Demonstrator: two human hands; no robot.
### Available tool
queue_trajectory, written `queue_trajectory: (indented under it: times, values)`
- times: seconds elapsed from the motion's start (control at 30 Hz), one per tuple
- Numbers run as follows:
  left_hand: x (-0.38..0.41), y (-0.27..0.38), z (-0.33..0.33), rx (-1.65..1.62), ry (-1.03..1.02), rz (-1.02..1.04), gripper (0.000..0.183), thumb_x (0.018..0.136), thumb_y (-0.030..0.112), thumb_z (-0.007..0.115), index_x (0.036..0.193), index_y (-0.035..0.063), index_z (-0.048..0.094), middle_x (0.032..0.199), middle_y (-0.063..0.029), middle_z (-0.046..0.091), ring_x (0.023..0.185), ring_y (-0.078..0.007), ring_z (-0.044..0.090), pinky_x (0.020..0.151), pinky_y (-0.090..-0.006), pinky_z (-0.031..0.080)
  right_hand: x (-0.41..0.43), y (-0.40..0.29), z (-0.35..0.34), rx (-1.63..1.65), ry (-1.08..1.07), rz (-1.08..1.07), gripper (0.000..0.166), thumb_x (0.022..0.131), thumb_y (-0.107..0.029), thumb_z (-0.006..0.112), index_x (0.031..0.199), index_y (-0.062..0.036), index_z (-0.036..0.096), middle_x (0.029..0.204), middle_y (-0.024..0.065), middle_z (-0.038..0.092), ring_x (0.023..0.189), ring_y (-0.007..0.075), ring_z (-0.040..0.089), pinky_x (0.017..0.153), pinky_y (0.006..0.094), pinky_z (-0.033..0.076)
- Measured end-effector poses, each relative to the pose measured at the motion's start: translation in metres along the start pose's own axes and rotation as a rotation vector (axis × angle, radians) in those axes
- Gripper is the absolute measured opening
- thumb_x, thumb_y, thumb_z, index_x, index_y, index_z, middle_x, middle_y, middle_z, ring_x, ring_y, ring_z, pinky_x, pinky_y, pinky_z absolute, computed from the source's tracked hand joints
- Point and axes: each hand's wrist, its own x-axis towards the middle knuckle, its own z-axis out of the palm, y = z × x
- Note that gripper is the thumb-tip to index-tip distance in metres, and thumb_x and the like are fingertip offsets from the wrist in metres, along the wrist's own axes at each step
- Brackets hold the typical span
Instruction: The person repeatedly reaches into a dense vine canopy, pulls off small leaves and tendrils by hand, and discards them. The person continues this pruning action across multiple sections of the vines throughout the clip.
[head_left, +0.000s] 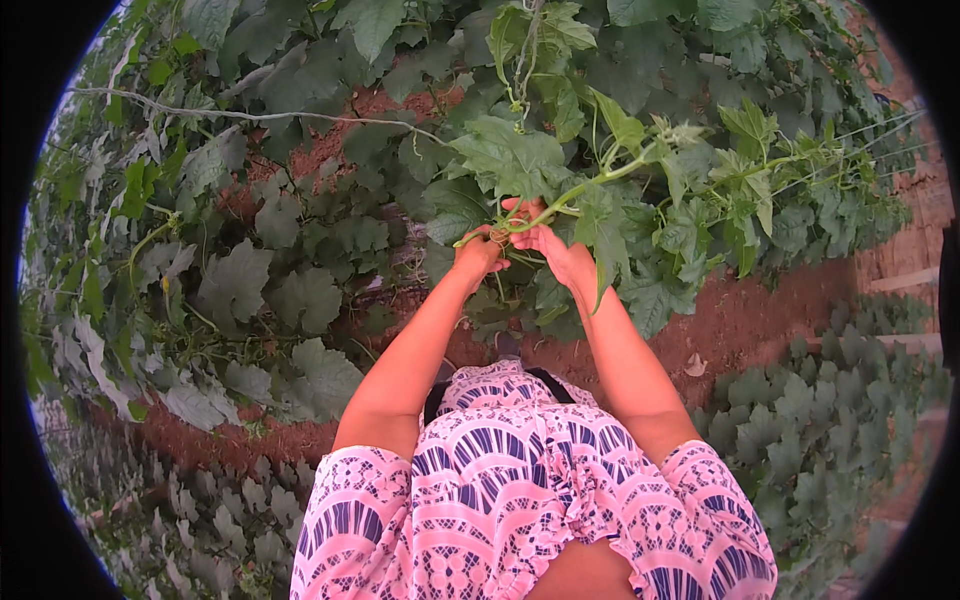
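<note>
A green climbing vine stem (592, 182) with broad lobed leaves runs from between my hands up to the right, ending in a pale fuzzy shoot tip. My left hand (478, 255) is closed around the lower stem and thin tendrils. Just right of it, my right hand (541, 232) supports the same stem from below, its fingers curled among tendrils. A large leaf (517, 156) hangs right above both hands and hides part of the view behind. Thin twine (526, 52) comes down from the top towards this leaf.
A grey string (262, 115) stretches across the upper left. Dense leafy vines (300, 300) fill the left, and more vines trail along thin lines at the right. Reddish soil (735, 322) lies between the plant rows. My shoe (508, 345) shows below my hands.
</note>
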Motion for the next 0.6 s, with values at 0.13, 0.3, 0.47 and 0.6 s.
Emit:
queue_trajectory:
  times: [0.13,0.3,0.47,0.6]
  values:
    - [0.001,-0.014,-0.001,-0.102,-0.02,0.095,0.012,0.087,0.013,0.055,0.095,0.0039,0.053,0.085,-0.0052,0.059,0.062,-0.0118,0.06,0.053,-0.0202,0.046,-0.007,-0.016,0.013,-0.108,0.099,0.031,0.032,0.09,-0.029,0.053,0.117,-0.0116,0.053,0.093,-0.0035,0.055,0.074,0.0066,0.051,0.07,0.0226,0.045]
    - [-0.011,-0.018,0.007,-0.358,-0.033,0.032,0.012,0.085,0.007,0.057,0.095,0.0034,0.052,0.08,-0.0032,0.057,0.06,-0.0093,0.055,0.051,-0.0187,0.043,-0.023,-0.028,0.027,-0.145,0.131,0.104,0.029,0.093,-0.025,0.047,0.118,-0.0103,0.052,0.102,-0.0002,0.056,0.079,0.0085,0.056,0.067,0.0217,0.048]
    - [-0.026,-0.025,0.008,-0.502,-0.088,-0.005,0.018,0.08,0.004,0.057,0.097,0.0045,0.052,0.075,-0.0005,0.055,0.057,-0.0065,0.049,0.047,-0.0174,0.039,-0.025,-0.017,0.017,-0.021,0.072,0.111,0.03,0.095,-0.022,0.044,0.116,-0.0025,0.051,0.112,0.0061,0.055,0.084,0.0145,0.061,0.075,0.028,0.053]
    - [-0.029,-0.026,-0.001,-0.307,-0.059,0.028,0.026,0.079,0.003,0.055,0.105,0.0053,0.053,0.076,0.0002,0.057,0.056,-0.0066,0.048,0.047,-0.0192,0.039,-0.029,-0.019,0.021,-0.03,0.054,0.063,0.029,0.093,-0.023,0.048,0.116,-0.0041,0.051,0.104,0.0047,0.059,0.084,0.0135,0.06,0.075,0.028,0.051]
